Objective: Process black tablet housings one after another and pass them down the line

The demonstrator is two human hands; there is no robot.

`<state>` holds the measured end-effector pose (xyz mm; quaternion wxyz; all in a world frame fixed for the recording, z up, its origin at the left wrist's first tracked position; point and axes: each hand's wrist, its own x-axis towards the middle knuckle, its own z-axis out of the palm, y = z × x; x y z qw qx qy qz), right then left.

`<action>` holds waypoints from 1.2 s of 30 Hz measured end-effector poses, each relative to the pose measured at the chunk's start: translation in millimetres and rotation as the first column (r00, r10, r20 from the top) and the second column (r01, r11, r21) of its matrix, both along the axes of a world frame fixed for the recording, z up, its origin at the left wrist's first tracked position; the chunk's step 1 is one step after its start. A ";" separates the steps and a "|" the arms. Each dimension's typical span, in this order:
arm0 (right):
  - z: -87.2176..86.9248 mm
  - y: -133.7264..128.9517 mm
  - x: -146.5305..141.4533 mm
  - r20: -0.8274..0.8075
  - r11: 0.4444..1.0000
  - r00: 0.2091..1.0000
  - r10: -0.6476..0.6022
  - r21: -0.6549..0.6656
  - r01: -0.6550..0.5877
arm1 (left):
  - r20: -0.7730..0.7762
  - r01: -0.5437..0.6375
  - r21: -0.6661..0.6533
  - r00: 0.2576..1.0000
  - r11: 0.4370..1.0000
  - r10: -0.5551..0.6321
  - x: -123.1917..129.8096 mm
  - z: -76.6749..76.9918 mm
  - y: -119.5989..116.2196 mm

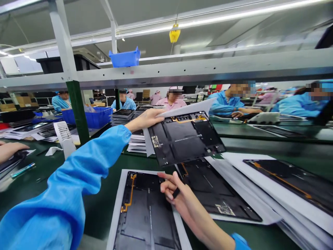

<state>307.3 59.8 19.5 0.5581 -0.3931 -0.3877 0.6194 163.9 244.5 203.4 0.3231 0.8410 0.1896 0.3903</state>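
My left hand (pixel 148 119) pinches the upper left corner of a black panel (pixel 184 139) and a white sheet behind it, holding both tilted above the bench. An orange flex strip runs along that panel's top edge. Below, my right hand (pixel 177 194) has its index finger stretched over the upper right corner of a second black panel (pixel 137 215), which lies on white paper. Its other fingers curl round a small dark object (pixel 176 192). A third panel (pixel 221 191) lies on paper to the right, partly behind my right hand.
More panels (pixel 291 184) and white sheets are stacked at the right. Behind are a paper stack (pixel 137 143), blue bins (pixel 97 118) and a green post (pixel 78 111). Another person's hand (pixel 10 151) is at the left edge. Several people sit across the bench.
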 end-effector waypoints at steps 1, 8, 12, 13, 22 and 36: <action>-0.8 0.9 0.7 0.003 1.000 1.000 -0.010 -0.008 0.010 | -0.003 -0.026 0.016 1.000 1.000 0.026 3.5 0.9 11.3; -0.9 0.3 -1.5 -0.001 1.000 1.000 -0.009 0.009 0.009 | 0.016 -0.470 -0.039 0.882 0.882 0.471 -14.2 -48.8 70.9; -0.4 -2.2 -3.3 0.000 0.999 1.000 0.023 0.035 -0.023 | -0.029 -0.665 -0.073 0.747 0.743 0.665 -29.3 -75.1 87.8; -0.7 -2.4 -3.3 0.003 0.999 1.000 0.028 0.038 -0.028 | -0.047 -0.700 -0.074 0.714 0.710 0.699 -31.7 -79.2 90.7; -0.3 -2.9 -3.7 0.073 0.998 0.997 0.015 0.066 -0.020 | -0.197 -0.770 0.229 0.563 0.595 0.803 -36.7 -95.6 89.5; -5.0 4.4 -1.7 0.157 0.988 0.988 0.014 0.151 -0.038 | -0.411 -0.381 0.605 0.602 0.699 0.685 -49.4 -108.6 48.1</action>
